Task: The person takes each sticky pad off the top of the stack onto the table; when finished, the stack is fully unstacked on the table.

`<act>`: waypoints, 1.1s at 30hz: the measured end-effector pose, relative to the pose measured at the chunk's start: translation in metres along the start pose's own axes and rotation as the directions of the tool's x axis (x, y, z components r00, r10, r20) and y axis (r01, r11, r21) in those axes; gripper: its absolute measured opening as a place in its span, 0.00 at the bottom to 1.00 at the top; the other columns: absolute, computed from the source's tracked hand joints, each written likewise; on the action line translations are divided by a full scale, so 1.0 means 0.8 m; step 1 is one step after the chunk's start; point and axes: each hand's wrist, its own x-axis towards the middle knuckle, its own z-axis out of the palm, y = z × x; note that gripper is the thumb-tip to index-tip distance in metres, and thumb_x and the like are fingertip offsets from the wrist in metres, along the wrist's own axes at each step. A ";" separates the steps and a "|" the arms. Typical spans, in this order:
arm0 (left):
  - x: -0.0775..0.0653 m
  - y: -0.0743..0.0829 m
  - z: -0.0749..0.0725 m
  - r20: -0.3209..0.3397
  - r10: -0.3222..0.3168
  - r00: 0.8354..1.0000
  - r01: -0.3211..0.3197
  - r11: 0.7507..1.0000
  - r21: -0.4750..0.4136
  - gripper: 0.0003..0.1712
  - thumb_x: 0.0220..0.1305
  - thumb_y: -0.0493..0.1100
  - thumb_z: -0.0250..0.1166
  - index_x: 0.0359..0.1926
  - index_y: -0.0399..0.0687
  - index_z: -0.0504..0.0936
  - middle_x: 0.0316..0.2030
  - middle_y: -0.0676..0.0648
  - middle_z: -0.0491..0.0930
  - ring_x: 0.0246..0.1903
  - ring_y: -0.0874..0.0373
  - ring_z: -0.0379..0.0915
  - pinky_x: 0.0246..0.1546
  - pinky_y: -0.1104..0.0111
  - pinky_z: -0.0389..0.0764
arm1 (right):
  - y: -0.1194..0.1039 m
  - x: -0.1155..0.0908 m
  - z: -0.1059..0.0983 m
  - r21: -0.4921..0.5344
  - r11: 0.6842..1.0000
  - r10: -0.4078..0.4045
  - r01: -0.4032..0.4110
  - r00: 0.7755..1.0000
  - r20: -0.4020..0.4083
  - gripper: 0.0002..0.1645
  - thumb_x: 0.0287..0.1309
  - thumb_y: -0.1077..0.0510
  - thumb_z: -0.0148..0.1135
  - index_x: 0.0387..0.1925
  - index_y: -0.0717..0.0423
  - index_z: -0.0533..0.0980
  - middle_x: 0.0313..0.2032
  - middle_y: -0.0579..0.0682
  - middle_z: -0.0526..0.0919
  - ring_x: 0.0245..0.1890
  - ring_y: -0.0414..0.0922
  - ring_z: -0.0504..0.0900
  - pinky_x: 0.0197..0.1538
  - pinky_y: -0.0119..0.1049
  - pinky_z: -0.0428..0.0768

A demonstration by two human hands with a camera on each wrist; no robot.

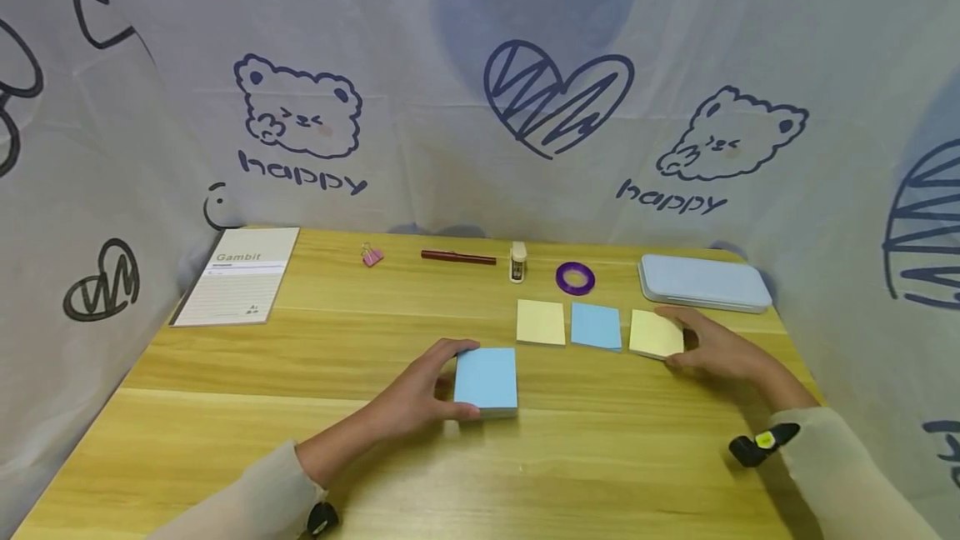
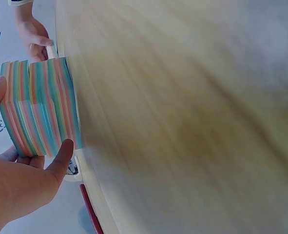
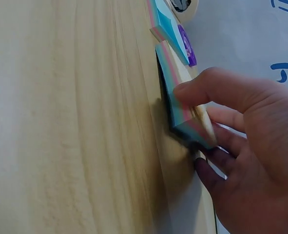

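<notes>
My left hand [image 1: 415, 390] grips a thick stack of sticky notes [image 1: 486, 379] by its near and far sides, thumb in front. Its top sheet is blue; the left wrist view shows many coloured layers [image 2: 41, 109] along its side. Over to the right, my right hand [image 1: 712, 346] holds a thinner yellow-topped sticky note pad [image 1: 656, 334] between thumb and fingers. In the right wrist view, that pad's edge [image 3: 175, 92] has pink and blue-green bands. Left of it lie a blue pad [image 1: 596, 326] and another yellow pad [image 1: 540, 322], in a row.
Along the table's back stand or lie a notebook [image 1: 238, 277], a pink binder clip [image 1: 372, 256], a dark red pen [image 1: 458, 257], a small white-capped bottle [image 1: 517, 262], a purple tape roll [image 1: 575, 278] and a pale blue case [image 1: 705, 282]. Printed cloth walls surround the wooden table [image 1: 247, 407].
</notes>
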 end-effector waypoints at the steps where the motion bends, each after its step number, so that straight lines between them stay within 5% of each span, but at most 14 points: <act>1: 0.000 0.000 0.000 0.001 0.000 1.000 0.000 1.000 -0.001 0.52 0.57 0.49 0.80 0.77 0.46 0.63 0.69 0.43 0.68 0.72 0.42 0.61 0.70 0.41 0.66 | 0.002 0.000 0.000 -0.011 1.000 -0.003 0.003 1.000 0.000 0.50 0.57 0.55 0.75 0.75 0.65 0.61 0.66 0.66 0.70 0.59 0.57 0.71 0.61 0.39 0.70; 14: 0.003 0.004 0.003 0.019 -0.003 1.000 0.003 1.000 -0.014 0.51 0.58 0.49 0.79 0.77 0.46 0.63 0.69 0.44 0.68 0.71 0.42 0.62 0.69 0.41 0.67 | -0.007 -0.003 0.004 -0.089 0.996 0.008 -0.011 0.999 -0.034 0.53 0.57 0.52 0.75 0.76 0.63 0.60 0.74 0.70 0.59 0.72 0.69 0.59 0.71 0.71 0.59; 24: 0.004 0.003 0.004 0.026 -0.008 1.000 0.008 1.000 -0.014 0.52 0.58 0.49 0.79 0.77 0.47 0.62 0.69 0.44 0.68 0.72 0.41 0.61 0.69 0.40 0.67 | -0.099 0.010 0.034 -0.088 0.990 -0.123 0.112 0.985 -0.123 0.47 0.60 0.55 0.75 0.76 0.57 0.63 0.74 0.64 0.63 0.74 0.68 0.60 0.71 0.71 0.62; 33: 0.000 0.004 -0.002 0.013 -0.009 1.000 0.009 1.000 -0.016 0.51 0.58 0.48 0.79 0.77 0.46 0.63 0.70 0.42 0.67 0.71 0.41 0.62 0.68 0.42 0.70 | -0.189 0.027 0.091 0.015 0.972 -0.235 0.235 0.972 -0.016 0.50 0.62 0.44 0.73 0.79 0.42 0.59 0.78 0.55 0.60 0.76 0.63 0.59 0.70 0.71 0.63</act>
